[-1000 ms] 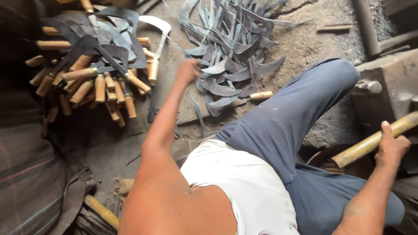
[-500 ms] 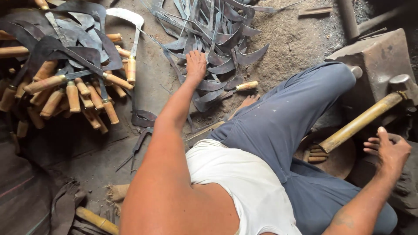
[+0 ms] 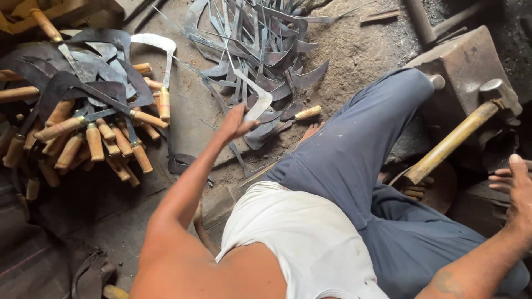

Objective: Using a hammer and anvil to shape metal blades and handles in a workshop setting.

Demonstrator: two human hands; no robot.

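In the head view, the right hand [image 3: 515,185] is cut off by the right edge of the frame, so that only spread fingers and part of the palm are seen; nothing is held in it, and it is kept just beside the wooden handle of a hammer [image 3: 451,141], apart from it. The hammer's head is laid on a rusty iron anvil block [image 3: 460,61], whose far side is lost in shadow. The left hand [image 3: 235,123] is raised over the ground, and a curved sickle blade [image 3: 256,94] without a handle is pinched between its thumb and fingers, the blade's lower end being hidden behind the hand. Just behind it, a heap of bare blades [image 3: 260,39] is spread on the dirt floor; the blades are so overlapped that no count can be made. One wooden-handled blade [image 3: 302,114] is seen at the heap's near edge. To the left, a pile of finished sickles with wooden handles [image 3: 94,127] is stacked, cut off by the left edge; well over a dozen handles are shown, an exact count not being possible. The lower ground is blocked by blue trousers [image 3: 377,166] and a white shirt [image 3: 299,232]. One bare foot [image 3: 313,132] is partly seen beside the knee.
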